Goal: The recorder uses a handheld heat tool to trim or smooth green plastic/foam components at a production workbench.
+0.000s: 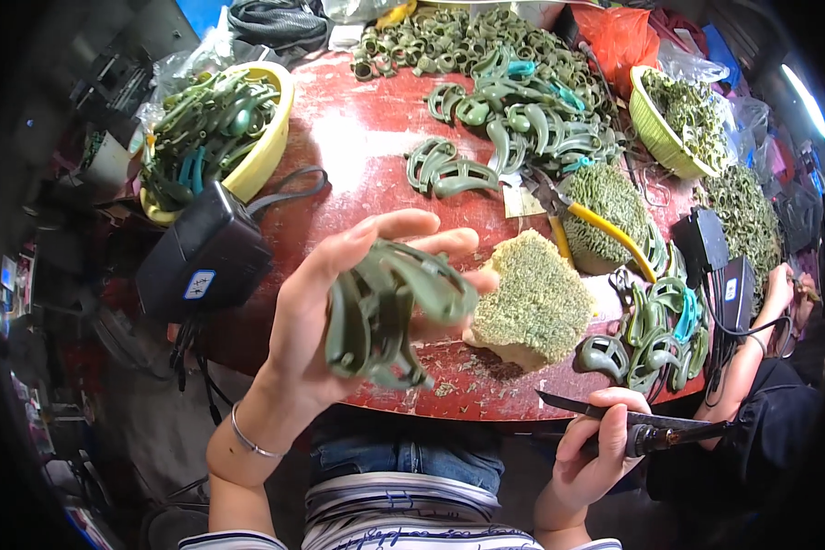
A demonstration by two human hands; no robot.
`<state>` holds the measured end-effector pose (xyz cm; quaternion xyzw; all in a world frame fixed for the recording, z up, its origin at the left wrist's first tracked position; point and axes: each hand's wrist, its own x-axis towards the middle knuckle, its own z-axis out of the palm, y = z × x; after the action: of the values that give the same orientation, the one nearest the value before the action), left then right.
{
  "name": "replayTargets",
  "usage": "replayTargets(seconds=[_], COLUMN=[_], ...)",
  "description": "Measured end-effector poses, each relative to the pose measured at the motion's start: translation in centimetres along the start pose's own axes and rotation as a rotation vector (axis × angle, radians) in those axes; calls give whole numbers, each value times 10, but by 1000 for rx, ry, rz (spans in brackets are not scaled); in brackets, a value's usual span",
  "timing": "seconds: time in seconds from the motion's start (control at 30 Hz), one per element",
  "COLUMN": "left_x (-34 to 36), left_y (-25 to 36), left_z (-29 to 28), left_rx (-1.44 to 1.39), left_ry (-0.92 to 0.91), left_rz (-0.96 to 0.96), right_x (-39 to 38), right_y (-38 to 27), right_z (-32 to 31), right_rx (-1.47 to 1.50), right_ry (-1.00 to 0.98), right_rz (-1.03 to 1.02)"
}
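My left hand point(313, 316) is raised over the table's near edge, palm up and fingers curled around several curved green plastic parts point(376, 321) with slots in them. Low on the right, my right hand point(600, 449) grips a knife point(573, 404) with a dark pointed blade aimed left and a black handle. Between the hands, on the table, sits a rough yellowish-green sponge-like block point(533, 302). More green parts point(655, 339), with a turquoise one among them, lie to the right of the block.
Yellow-handled pliers point(610, 236) lie behind the block on the red table point(339, 206). Green parts point(541, 119) are heaped at the back. A yellow basket point(275, 128) and a black box point(206, 252) stand left, another basket point(665, 137) right. A co-worker's arm point(747, 362) shows at right.
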<state>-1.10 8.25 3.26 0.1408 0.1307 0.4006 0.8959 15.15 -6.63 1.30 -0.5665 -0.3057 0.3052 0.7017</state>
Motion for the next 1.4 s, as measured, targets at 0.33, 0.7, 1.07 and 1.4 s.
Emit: replayTargets(seconds=[0.33, 0.7, 1.07, 1.4], left_x=[94, 124, 62, -19], left_y=[9, 5, -1, -42], left_z=[4, -19, 1, -3], left_rx=[1686, 2638, 2313, 765], left_ry=[258, -97, 107, 13], left_rz=[319, 408, 492, 185], right_x=[-5, -9, -6, -18], right_y=[5, 8, 8, -4], right_z=[-8, -13, -14, -5], right_rx=[37, 72, 68, -61], right_ry=[79, 46, -45, -78], right_rz=[22, 75, 137, 137])
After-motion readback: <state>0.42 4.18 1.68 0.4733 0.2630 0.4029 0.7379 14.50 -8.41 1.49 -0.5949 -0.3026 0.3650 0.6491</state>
